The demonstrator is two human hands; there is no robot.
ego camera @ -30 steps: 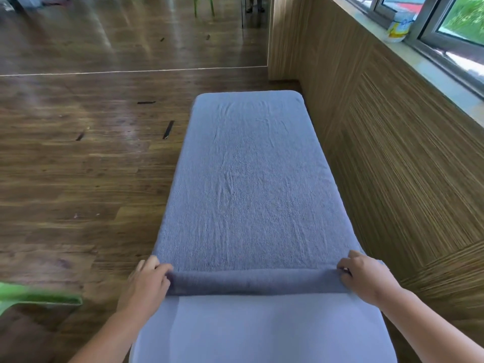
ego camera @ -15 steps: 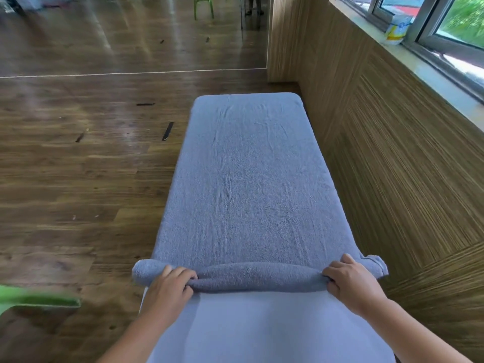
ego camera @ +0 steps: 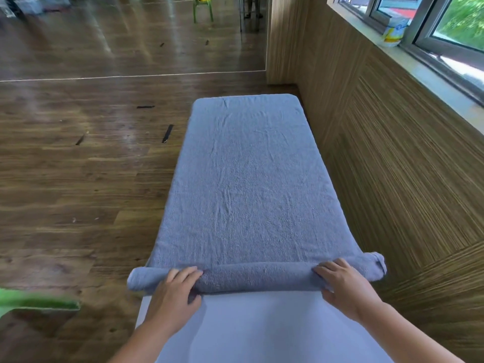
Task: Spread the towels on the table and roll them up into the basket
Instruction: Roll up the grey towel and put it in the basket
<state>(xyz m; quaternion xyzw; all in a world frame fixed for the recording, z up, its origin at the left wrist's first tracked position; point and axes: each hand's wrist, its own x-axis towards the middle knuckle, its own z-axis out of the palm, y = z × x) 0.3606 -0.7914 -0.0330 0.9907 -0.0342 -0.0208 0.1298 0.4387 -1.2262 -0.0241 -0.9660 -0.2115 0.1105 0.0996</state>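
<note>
Striped wooden wall panel (ego camera: 392,166) closely bounds the white counter (ego camera: 262,326) at frame right; open brown plank floor (ego camera: 78,192) at frame left.

1. The towel (ego camera: 248,192) is grey-blue terry cloth, matt and nubbly, with fine creases across its flat part. Its rolled end looks thick and soft.
2. The bench (ego camera: 262,331) top is pale, smooth and matt; what it is made of cannot be told.
3. The floor (ego camera: 78,179) is dark wood plank, glossy, with bright streaks of reflected light.
4. The wall (ego camera: 406,166) is panelled in finely striped wood grain with a matt finish.
5. The far chair (ego camera: 201,3) looks like green plastic.
</note>
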